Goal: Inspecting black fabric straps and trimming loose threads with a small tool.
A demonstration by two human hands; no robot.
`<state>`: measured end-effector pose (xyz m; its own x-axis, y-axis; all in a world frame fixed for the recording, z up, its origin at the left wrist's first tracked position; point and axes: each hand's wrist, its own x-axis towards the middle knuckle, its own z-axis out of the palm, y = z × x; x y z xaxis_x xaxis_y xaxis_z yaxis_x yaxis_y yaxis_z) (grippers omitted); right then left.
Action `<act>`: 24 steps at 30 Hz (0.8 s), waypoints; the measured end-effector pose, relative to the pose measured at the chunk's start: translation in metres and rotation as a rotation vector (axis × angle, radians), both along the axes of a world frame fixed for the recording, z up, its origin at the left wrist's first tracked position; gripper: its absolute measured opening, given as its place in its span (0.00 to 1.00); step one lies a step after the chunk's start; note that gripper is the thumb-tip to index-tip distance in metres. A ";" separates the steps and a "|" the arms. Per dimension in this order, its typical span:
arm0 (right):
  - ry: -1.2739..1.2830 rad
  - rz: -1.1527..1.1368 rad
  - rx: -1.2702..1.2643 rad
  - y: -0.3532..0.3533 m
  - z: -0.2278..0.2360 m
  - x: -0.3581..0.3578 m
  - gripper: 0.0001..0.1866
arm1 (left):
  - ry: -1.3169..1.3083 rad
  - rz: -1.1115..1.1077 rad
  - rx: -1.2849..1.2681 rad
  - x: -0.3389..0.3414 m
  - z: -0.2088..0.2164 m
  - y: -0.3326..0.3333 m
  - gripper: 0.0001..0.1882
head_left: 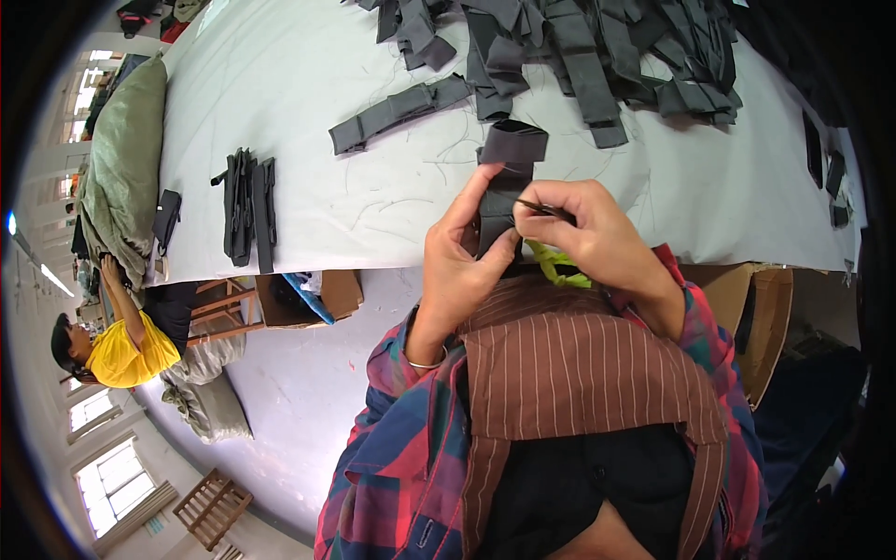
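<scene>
A dark grey fabric strip [504, 196], folded over at its upper end, is held near the table's front edge. My left hand [467, 243] is closed on it, with the thumb on the strip's lower part and the index finger along its left side. Against the strip's right side, my right hand [583, 229] is closed around a small dark pointed tool [549, 209] that looks like thread snips; its far part is hidden in the palm. Just below the right hand hangs a yellow-green piece of something limp [557, 265], partly covered.
More dark strips [597, 65] lie heaped at the table's far side, with a single strip [397, 112] nearer. A stacked bundle [245, 210] lies left on the white table [317, 177]. Loose threads are scattered about. Far left, a person in yellow [131, 350] touches a large green sack [121, 159].
</scene>
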<state>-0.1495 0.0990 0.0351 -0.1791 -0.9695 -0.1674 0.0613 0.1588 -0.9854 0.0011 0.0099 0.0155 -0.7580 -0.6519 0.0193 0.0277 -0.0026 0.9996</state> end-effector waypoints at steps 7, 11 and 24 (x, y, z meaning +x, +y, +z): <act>-0.334 0.098 0.001 0.014 0.023 0.001 0.07 | 0.054 0.007 -0.032 -0.008 -0.003 0.001 0.33; -0.559 0.290 -0.276 0.035 0.033 -0.007 0.09 | 0.071 0.065 0.105 -0.008 -0.014 -0.006 0.32; 0.530 -0.268 -0.321 0.011 -0.003 0.001 0.10 | 0.111 0.050 0.072 -0.002 -0.007 -0.007 0.33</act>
